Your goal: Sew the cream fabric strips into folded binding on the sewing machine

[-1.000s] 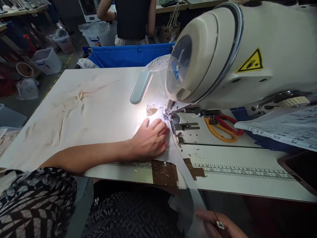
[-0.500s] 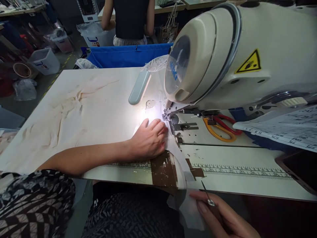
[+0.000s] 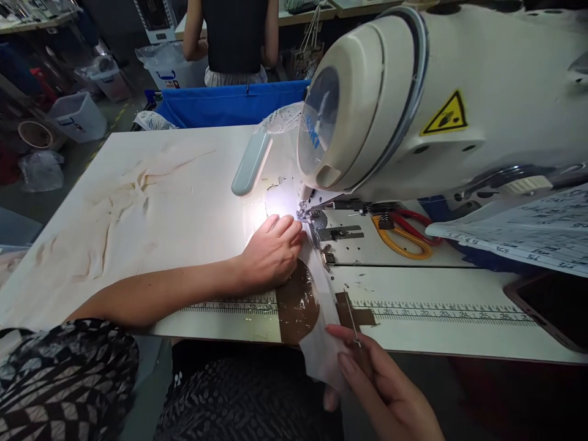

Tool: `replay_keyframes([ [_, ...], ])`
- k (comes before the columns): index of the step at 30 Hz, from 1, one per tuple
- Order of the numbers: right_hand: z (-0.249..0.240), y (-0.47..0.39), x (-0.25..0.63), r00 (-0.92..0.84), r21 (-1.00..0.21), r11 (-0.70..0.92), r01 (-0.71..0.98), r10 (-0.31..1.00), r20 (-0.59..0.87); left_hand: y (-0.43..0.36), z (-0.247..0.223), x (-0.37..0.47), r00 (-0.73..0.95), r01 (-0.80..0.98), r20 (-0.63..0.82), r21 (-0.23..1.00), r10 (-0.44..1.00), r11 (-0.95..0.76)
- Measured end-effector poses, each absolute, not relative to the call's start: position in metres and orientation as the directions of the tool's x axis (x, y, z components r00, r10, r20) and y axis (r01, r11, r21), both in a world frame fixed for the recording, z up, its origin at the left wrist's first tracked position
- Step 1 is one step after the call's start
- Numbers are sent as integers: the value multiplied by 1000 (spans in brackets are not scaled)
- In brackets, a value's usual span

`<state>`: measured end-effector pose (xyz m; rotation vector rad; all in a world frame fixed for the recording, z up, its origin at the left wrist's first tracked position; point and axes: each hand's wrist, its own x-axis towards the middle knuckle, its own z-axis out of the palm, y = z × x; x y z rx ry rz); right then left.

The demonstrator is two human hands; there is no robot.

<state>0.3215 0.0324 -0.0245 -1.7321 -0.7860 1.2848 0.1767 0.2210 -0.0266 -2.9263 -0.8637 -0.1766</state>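
Observation:
My left hand is closed over the white fabric just in front of the needle area of the sewing machine, fingers bent together. The fabric curves from there toward the table's front edge and hangs over it. My right hand, at that edge, pinches the fabric's lower part and also holds a thin pointed metal tool. A lamp lights the cloth by the presser foot. Brown tape lies beneath the fabric.
Orange and red-handled scissors, a phone and printed paper are on the right. Thin pale fabric spreads across the left. A grey-green bar stands behind my left hand. Beyond a blue cloth is a person.
My right hand has moved up and left with the tool and the fabric's end. The fabric has shifted toward the machine, baring more brown tape. The view has shifted slightly.

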Motion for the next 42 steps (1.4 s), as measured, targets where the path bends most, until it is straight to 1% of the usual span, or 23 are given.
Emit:
replay_keyframes([
  [3, -34, 31, 317, 166, -841, -511, -174, 827, -537, 224, -29, 179, 825, 561, 151, -95, 545, -823],
  [5, -39, 30, 316, 166, -848, -491, -197, 836, -523, 225, -30, 178, 827, 558, 156, -109, 540, -823],
  [9, -43, 29, 320, 174, -898, -434, -63, 882, -439, 221, -27, 173, 840, 536, 148, -79, 522, -840],
  [12, -44, 29, 325, 145, -911, -412, 29, 903, -404, 218, -24, 170, 853, 513, 139, -46, 503, -857],
  [15, -45, 32, 330, 142, -916, -393, 82, 914, -380, 219, -23, 171, 851, 516, 137, -33, 507, -856],
  [20, -39, 37, 328, 156, -933, -353, 73, 928, -339, 228, -25, 174, 835, 543, 110, -13, 539, -840],
  [24, -30, 38, 317, 295, -935, -352, 36, 898, -326, 233, -26, 173, 822, 563, 104, -4, 560, -826],
  [26, -29, 38, 315, 335, -930, -366, 28, 880, -337, 232, -26, 172, 823, 560, 112, 3, 557, -829],
  [31, -37, 36, 323, 196, -926, -371, 64, 915, -353, 226, -25, 172, 845, 522, 118, 29, 522, -852],
  [35, -38, 37, 323, 238, -936, -343, 72, 918, -318, 221, -24, 173, 866, 487, 113, 31, 488, -873],
  [42, -38, 42, 326, 192, -946, -291, 140, 946, -262, 218, -28, 174, 869, 481, 118, 35, 481, -876],
])
